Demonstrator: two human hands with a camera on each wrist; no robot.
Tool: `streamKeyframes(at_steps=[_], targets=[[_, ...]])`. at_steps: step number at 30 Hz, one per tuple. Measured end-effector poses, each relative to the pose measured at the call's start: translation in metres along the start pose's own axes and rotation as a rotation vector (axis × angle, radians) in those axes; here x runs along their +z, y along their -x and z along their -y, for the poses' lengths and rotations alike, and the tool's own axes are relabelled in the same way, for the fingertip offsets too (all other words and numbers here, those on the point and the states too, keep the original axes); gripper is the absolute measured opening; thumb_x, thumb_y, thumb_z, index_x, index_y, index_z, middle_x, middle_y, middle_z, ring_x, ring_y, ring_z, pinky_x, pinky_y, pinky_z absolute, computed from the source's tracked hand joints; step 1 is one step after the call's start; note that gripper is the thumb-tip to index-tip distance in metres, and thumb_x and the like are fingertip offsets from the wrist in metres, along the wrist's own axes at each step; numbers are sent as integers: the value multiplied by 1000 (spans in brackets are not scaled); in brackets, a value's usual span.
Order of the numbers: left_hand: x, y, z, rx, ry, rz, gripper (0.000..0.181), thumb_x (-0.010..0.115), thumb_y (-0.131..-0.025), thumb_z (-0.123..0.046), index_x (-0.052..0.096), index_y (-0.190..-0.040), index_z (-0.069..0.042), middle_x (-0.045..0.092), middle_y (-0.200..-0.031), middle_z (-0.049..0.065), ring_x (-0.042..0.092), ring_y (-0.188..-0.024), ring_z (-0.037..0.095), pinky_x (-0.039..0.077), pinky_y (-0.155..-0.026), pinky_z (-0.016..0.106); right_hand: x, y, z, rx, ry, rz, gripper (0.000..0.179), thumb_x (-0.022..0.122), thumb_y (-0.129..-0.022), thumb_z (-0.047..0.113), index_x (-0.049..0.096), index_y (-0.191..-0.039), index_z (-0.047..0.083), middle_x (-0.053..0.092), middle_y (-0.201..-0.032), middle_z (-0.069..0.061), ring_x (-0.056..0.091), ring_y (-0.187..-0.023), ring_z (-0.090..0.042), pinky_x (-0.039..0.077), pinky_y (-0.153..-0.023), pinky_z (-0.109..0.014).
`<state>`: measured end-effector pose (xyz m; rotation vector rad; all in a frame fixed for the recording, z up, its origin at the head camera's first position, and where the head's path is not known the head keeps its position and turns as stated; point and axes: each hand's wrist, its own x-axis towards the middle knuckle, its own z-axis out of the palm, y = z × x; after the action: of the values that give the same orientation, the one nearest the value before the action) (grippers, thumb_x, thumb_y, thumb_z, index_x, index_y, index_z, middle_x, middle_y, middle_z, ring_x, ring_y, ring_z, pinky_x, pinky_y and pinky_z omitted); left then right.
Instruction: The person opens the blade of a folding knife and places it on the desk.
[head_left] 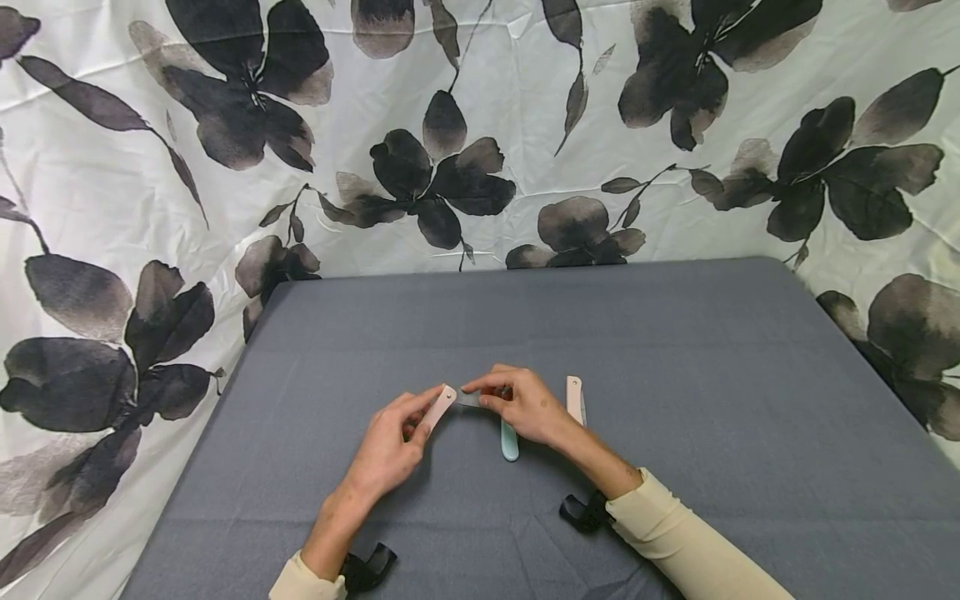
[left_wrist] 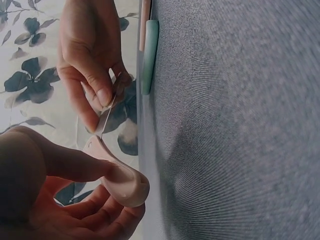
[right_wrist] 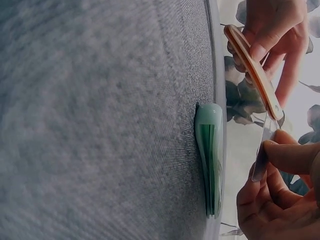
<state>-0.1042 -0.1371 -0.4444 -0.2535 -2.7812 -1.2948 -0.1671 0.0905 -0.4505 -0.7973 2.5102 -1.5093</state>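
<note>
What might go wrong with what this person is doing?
The right hand pinches the bare blade, so a slip might mean a cut if the edge is sharp.
The blade extends from the pink handle in the left hand and might fold suddenly if hinged.
The right hand is near the mint-green tool and might bump it.

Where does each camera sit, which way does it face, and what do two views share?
Head: worn on the head, looking forward and down at the gray table; left hand, right hand and cream sleeves show.
Left wrist: worn on that wrist, looking past the left hand at the held pink folding knife; both hands show.
Right wrist: worn on that wrist, looking past the right hand at the knife's blade; both hands show.
Shared: both wrist views include the mint-green folding knife.
</note>
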Motion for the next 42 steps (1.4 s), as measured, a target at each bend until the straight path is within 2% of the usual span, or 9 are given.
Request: streamKeyframes(at_steps=[9, 20, 33, 42], targets=[[3, -3, -1, 3, -41, 7, 58, 66, -92, 11, 67, -141, -19, 70, -104, 5, 55, -81, 12, 49, -72, 26, -5, -3, -4, -19, 52, 7, 22, 71, -96, 2, 82, -113, 11, 71, -92, -1, 57, -78, -13, 48, -69, -23], [4, -4, -1, 15, -101, 34, 59, 65, -91, 12, 68, -141, -19, 68, -100, 4, 48, -73, 11, 42, -64, 23, -11, -7, -9, -27, 81, 36, 19, 72, -96, 4, 82, -109, 12, 72, -92, 1, 57, -74, -16, 47, -65, -22], [2, -4, -1, 57, -165, 68, 60, 61, -87, 17, 69, -138, -13, 72, -106, 7, 61, -87, 15, 52, -77, 29, -11, -9, -9, -38, 114, 51, 18, 72, -95, 2, 83, -106, 11, 71, -89, 2, 55, -74, -13, 45, -65, -21], [2, -4, 0, 71, -216, 84, 58, 59, -88, 17, 71, -136, -13, 70, -104, 5, 60, -86, 12, 53, -77, 31, -12, -10, -9, -66, 140, 56, 16, 73, -94, 3, 83, -105, 10, 72, -90, 2, 54, -75, -7, 45, -67, -20]])
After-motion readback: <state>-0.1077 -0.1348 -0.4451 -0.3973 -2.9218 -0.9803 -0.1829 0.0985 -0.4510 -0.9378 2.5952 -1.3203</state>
